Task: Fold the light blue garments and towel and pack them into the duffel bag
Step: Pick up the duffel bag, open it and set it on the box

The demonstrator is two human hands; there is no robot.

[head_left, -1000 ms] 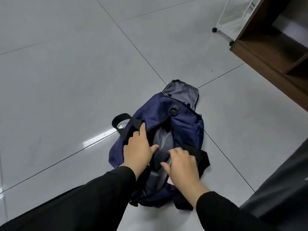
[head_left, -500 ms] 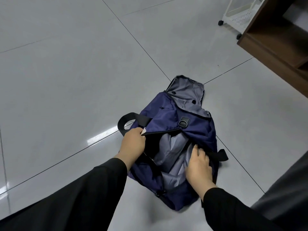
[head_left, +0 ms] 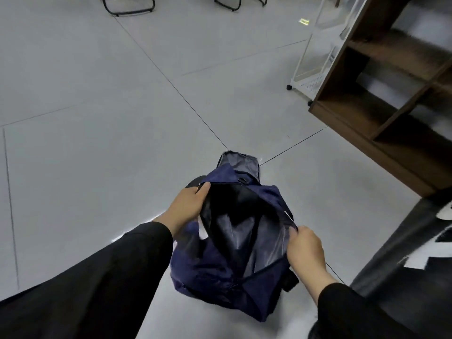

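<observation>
Head view, one frame. Duffel bag [head_left: 215, 270], navy, sits on the grey tiled floor [head_left: 97, 118], low centre of view, long axis running from the person outward toward the upper middle, far end flap open and showing grey lining. Main opening faces up and is spread wide; inside reads as dark grey lining in shadow, contents cannot be made out. Light blue garments and towel not visible. Left hand [head_left: 188, 204] grips the left edge of the opening, thumb on top, fingers hidden behind the fabric. Right hand [head_left: 305, 248] pinches the right edge, fingertips hidden in the fold. Black sleeves cut off at the bottom border. Brown shelf unit [head_left: 381, 99] at right, partly cut off; white wire cart [head_left: 315, 52] behind it, blurred. Chair legs [head_left: 129, 6] clipped at top
</observation>
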